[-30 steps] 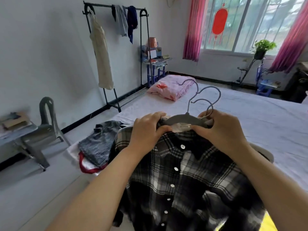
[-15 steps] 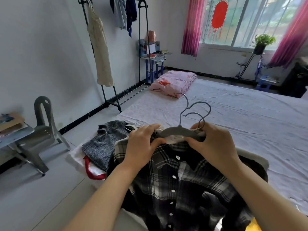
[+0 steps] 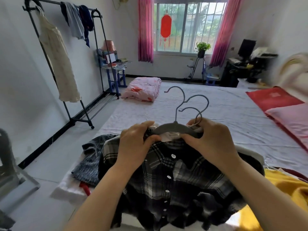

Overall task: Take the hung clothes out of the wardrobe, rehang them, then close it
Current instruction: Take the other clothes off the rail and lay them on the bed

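Both hands hold a plaid shirt (image 3: 168,177) at its collar, just in front of the near edge of the bed (image 3: 216,117). The left hand (image 3: 135,144) has its fingers clamped on the left shoulder of the shirt and the end of a grey hanger (image 3: 175,128). The right hand (image 3: 215,140) has its fingers closed on the right shoulder of the shirt and on the hanger's other end — the wire hooks (image 3: 191,104) of more than one hanger rise between the two hands, above the bed sheet. The shirt is buttoned, dark with pale checks, and hangs down from the hands toward the bed's near edge.

On the bed, left of the shirt, lies a grey knitted garment (image 3: 90,162) on a white cloth; right of the shirt a yellow fabric (image 3: 283,189) shows. A folded pink quilt (image 3: 141,89) lies at the far left corner of the bed. Left of the bed, against the wall, stands a black clothes rack (image 3: 98,52) — a cream dress (image 3: 58,64) and a few darker garments hang from it.
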